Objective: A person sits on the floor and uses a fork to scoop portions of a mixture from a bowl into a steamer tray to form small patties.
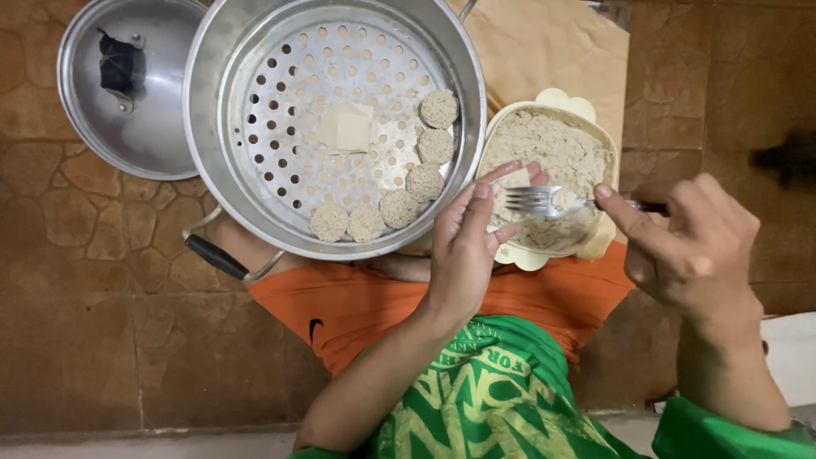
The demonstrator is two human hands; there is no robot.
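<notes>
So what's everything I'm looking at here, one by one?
Steamer pot: one, silver, top centre, with a perforated tray inside.
Patties: six, beige, round, in an arc along the tray's right and lower edge.
Paper square: one, pale, at the tray's middle.
Lid: one, silver, upside down on the floor at top left.
Tub: one, cream, right of the pot, filled with beige mixture.
Fork: one, silver, over the tub.
Brown paper: one sheet, under the tub.
Floor: brown stone tiles.
Shorts: orange.
Shirt: green.
Left hand: fingers at the fork's tines.
Right hand: holds the fork's handle.
</notes>
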